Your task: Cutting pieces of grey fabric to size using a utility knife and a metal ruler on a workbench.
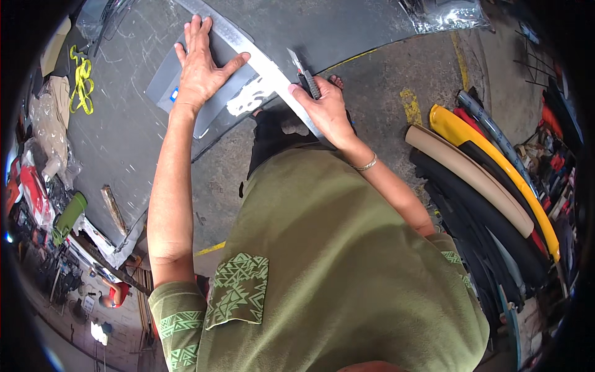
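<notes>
My left hand (203, 71) lies flat with its fingers spread on a grey sheet (162, 75). Its thumb and fingertips reach the edge of a long metal ruler (268, 67), which crosses the sheet diagonally. A small blue sticker (174, 94) shows on the sheet beside my left wrist. In my right hand (330, 113) is a utility knife (306, 77), its blade pointing away from me. The thumb of that hand rests against the ruler near its close end. White glare covers part of the sheet between my hands.
The dark, scratched worktable (121, 133) carries a yellow strap (82, 80) and clear plastic (449, 15). Beige (468, 177) and yellow rolls (496, 167) of material stand on the right. Crumpled plastic packages (46, 124) and a green roll (69, 217) crowd the left. Someone in red (118, 293) is farther off.
</notes>
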The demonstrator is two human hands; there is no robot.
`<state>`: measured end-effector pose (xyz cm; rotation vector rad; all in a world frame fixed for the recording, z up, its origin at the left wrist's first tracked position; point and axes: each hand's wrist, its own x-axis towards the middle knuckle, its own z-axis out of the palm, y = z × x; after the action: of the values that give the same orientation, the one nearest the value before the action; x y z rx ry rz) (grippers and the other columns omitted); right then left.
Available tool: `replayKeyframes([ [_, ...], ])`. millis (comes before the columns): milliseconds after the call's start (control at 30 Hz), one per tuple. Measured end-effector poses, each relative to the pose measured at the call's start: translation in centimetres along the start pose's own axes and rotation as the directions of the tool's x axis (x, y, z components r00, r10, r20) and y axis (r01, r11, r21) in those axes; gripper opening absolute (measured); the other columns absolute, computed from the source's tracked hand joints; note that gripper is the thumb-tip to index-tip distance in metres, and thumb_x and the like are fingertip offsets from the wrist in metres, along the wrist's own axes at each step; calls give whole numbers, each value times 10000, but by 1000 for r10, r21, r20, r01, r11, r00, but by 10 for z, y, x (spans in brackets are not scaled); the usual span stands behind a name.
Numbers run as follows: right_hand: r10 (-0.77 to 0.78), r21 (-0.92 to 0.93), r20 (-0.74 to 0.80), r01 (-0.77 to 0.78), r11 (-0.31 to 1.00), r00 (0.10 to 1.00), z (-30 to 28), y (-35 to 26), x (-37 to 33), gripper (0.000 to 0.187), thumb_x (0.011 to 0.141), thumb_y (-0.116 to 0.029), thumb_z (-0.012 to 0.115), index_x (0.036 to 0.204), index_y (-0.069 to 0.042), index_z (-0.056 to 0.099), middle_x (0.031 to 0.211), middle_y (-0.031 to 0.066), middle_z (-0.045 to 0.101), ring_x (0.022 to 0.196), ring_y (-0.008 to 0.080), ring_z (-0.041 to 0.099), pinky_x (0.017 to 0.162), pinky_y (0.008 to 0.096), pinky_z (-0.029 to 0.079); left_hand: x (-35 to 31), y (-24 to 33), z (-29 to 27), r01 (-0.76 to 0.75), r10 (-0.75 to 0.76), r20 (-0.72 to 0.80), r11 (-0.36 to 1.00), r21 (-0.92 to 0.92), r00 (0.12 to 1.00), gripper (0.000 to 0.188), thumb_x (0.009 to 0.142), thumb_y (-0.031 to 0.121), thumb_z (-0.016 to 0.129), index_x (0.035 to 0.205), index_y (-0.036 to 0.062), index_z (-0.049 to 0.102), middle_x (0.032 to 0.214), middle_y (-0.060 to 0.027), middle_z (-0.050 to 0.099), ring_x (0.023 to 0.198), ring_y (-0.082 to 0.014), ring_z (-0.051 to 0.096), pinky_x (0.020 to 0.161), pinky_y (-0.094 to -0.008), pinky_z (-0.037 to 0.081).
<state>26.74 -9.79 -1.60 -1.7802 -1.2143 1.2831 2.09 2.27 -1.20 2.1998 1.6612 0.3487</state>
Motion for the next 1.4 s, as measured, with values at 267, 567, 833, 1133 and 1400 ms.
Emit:
replayKeyframes([
  [267, 49, 15, 35, -49, 999, 998, 0, 1, 2, 344, 888, -334, 751, 920, 6, 706, 705, 111, 664, 627, 177, 612, 630, 354, 498, -1, 0, 1, -5, 5, -16, 1000, -9, 1000, 1193, 719, 656, 822, 1577, 12, 299, 1673, -227, 214, 1579, -356, 113, 1249, -591, 4],
  [567, 83, 118, 24, -85, 989, 996, 0, -4, -2, 294, 923, -289, 756, 894, -4, 690, 681, -34, 547, 655, 61, 459, 606, 269, 411, -2, 5, -2, 27, -27, 1, 999, 22, 1000, 1109, 738, 563, 823, 1567, 24, 321, 1654, -236, 247, 1562, -394, 154, 1247, -597, 62],
  [833, 97, 26, 21, -97, 995, 995, 0, 5, 1, 288, 899, -280, 772, 884, -1, 706, 662, -27, 588, 637, 61, 489, 610, 276, 445, -1, 22, -18, 100, -96, 88, 994, -36, 991, 1145, 726, 488, 843, 1575, -15, 262, 1655, -280, 192, 1557, -448, 123, 1244, -614, 60],
  [1133, 153, 74, 27, -155, 985, 988, -3, -12, 2, 309, 908, -300, 751, 853, 1, 707, 617, -28, 558, 603, 52, 476, 574, 270, 426, 0, 24, -20, 116, -114, 96, 993, -15, 989, 1149, 717, 479, 850, 1571, -26, 270, 1662, -265, 189, 1562, -432, 117, 1247, -603, 74],
  [1400, 73, 50, 6, -74, 996, 997, -2, 2, 5, 350, 894, -338, 757, 850, 7, 710, 595, 12, 572, 554, 89, 493, 551, 312, 433, 0, 17, -11, 129, -127, 98, 991, -18, 987, 1173, 690, 486, 867, 1567, -28, 282, 1661, -258, 202, 1567, -419, 106, 1249, -599, 57],
])
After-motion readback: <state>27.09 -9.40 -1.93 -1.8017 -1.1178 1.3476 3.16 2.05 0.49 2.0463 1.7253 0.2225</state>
